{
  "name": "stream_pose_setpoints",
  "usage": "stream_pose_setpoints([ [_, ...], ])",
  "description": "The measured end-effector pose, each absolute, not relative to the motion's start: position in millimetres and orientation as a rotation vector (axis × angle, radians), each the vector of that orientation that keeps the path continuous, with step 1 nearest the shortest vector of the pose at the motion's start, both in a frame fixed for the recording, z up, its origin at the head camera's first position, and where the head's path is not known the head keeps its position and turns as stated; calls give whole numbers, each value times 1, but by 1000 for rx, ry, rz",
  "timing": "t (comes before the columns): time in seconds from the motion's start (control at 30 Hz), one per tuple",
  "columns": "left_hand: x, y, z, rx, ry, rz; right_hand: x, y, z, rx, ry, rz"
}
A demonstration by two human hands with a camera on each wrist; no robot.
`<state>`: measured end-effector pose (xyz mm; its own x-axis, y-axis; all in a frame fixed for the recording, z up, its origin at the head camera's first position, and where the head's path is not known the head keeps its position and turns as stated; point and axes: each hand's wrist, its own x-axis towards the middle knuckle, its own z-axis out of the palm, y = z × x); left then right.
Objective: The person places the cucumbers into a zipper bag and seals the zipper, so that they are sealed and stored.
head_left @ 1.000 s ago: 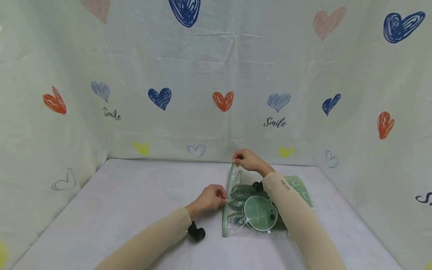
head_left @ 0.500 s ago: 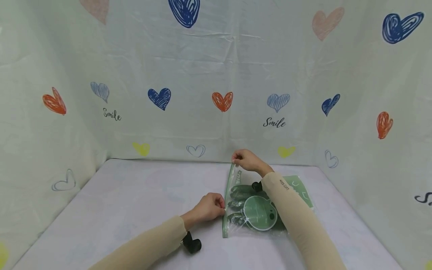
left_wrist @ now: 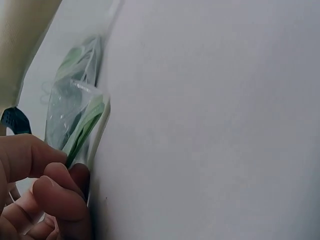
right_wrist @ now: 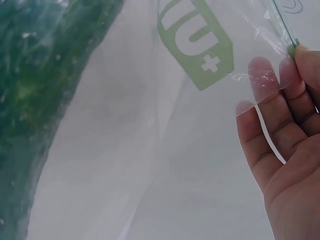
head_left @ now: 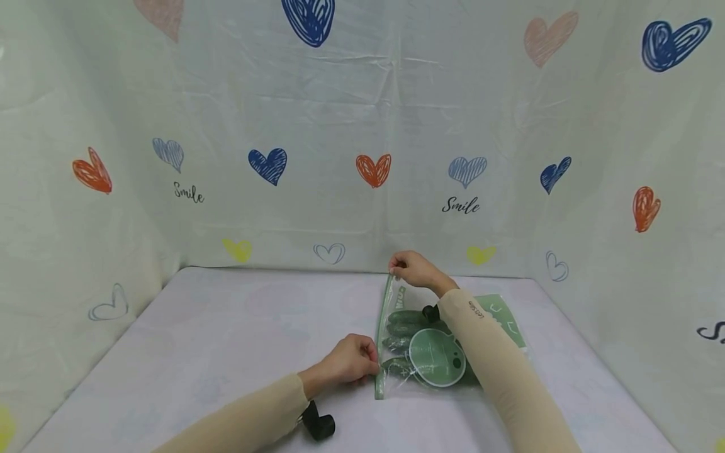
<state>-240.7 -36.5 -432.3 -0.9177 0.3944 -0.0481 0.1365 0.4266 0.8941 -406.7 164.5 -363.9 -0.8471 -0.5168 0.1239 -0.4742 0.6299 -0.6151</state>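
A clear zip bag (head_left: 436, 357) with green print lies on the table, its green zip strip (head_left: 379, 385) facing left. Several cucumbers (head_left: 404, 318) show through the plastic. My left hand (head_left: 350, 360) pinches the strip between thumb and finger, fairly near its front end; the left wrist view shows the green strip (left_wrist: 86, 127) running out from those fingers. At the strip's far corner, my right hand (head_left: 418, 269) pinches the bag. In the right wrist view the right hand's fingers (right_wrist: 262, 82) lie behind the clear film. The right sleeve covers part of the bag.
The white table (head_left: 255, 327) extends left of the bag. A hanging cloth printed with hearts (head_left: 374, 170) stands along the table's back and sides. A black wrist camera (head_left: 320, 423) hangs under the left wrist, close to the tabletop.
My left hand has slid along the zip strip toward the front of the table. The right hand stays at the far corner, and the bag has hardly shifted.
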Motion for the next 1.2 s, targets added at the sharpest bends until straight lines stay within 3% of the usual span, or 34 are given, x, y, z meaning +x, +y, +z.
stream_pose_setpoints([
  [0.63, -214, -39, -434, 561, 2344, 1494, -409, 165, -372, -825, 2762, -1031],
  [1.2, -216, -48, -435, 583, 2410, 1416, -407, 162, -382, -761, 2766, -1036],
])
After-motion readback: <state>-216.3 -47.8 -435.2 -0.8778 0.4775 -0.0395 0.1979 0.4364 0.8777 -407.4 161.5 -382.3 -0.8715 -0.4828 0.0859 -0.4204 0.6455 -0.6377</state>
